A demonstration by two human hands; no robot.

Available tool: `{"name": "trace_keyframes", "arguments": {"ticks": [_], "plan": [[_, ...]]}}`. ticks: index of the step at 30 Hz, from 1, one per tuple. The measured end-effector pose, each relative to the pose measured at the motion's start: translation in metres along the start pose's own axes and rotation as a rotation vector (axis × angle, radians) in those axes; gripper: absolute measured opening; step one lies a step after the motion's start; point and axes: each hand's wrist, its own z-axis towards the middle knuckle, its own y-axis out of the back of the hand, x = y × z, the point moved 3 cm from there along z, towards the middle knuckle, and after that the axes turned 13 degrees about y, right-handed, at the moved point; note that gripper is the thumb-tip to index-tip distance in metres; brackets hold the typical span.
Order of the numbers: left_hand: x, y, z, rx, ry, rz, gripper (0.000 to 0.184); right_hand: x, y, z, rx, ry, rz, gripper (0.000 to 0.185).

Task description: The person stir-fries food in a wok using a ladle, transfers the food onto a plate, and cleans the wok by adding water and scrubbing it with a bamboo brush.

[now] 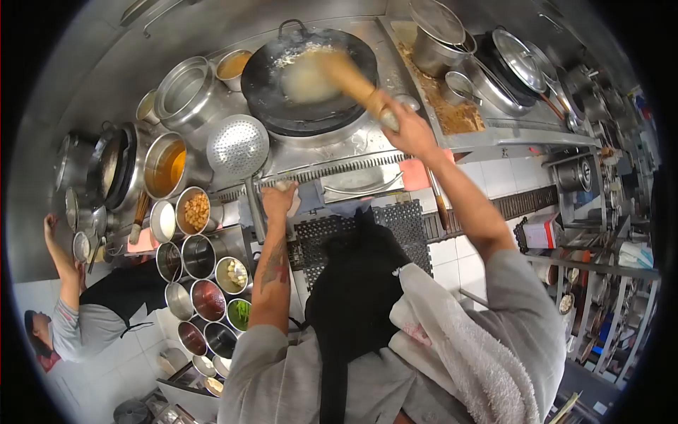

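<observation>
My right hand (406, 127) is closed round the handle of a bamboo brush (353, 81), whose far end is blurred over the black wok (261, 102). Cloudy liquid and white foam lie in the wok. My left hand (279, 200) is closed at the counter's front edge, on a light cloth (286, 186) by the look of it; the fingers are partly hidden. Just left of it, a perforated strainer (239, 146) rests with its handle pointing down toward me.
Metal pots, one holding orange oil (166, 166), stand left of the wok. Several ingredient containers (208, 299) sit lower left. A co-worker (106, 311) stands at far left. Lidded pots (519, 60) are at upper right, a shelf rack (600, 268) at right.
</observation>
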Motion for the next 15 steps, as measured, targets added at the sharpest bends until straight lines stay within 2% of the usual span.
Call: {"name": "trace_keyframes", "arguments": {"ticks": [1, 2, 3, 5, 7, 9, 10, 11, 13, 15], "plan": [[0.005, -0.001, 0.007, 0.030, 0.057, -0.048, 0.099, -0.016, -0.006, 0.005, 0.396, -0.068, -0.073, 0.069], [0.007, 0.000, -0.004, -0.066, 0.074, -0.085, 0.094, -0.019, -0.007, 0.014, 0.294, -0.102, 0.014, 0.066], [0.010, 0.000, -0.012, -0.071, 0.097, -0.092, 0.094, -0.018, -0.011, 0.015, 0.308, -0.082, 0.021, 0.066], [-0.007, 0.013, -0.020, 0.018, 0.029, -0.097, 0.075, -0.012, 0.001, 0.032, 0.036, -0.027, 0.103, 0.067], [0.001, -0.004, -0.010, -0.049, 0.012, -0.045, 0.073, -0.037, -0.007, 0.052, 0.134, 0.084, 0.132, 0.063], [0.013, -0.008, -0.015, -0.162, 0.009, -0.385, 0.049, -0.051, 0.002, 0.090, 0.481, 0.133, -0.086, 0.056], [0.004, -0.008, -0.020, 0.185, 0.002, -0.948, 0.046, -0.051, 0.005, 0.112, 0.496, 0.092, -0.093, 0.050], [-0.009, 0.005, -0.040, 0.507, 0.339, -1.265, 0.048, -0.044, 0.000, 0.129, 0.505, 0.113, -0.090, 0.050], [-0.019, 0.007, -0.047, 0.980, 0.286, -1.571, 0.050, -0.018, -0.020, 0.161, 0.468, 0.194, 0.168, 0.045], [-0.054, 0.019, -0.052, 0.948, 0.287, -1.543, 0.051, -0.008, -0.104, 0.183, 0.449, 0.311, 0.484, 0.042]]}}
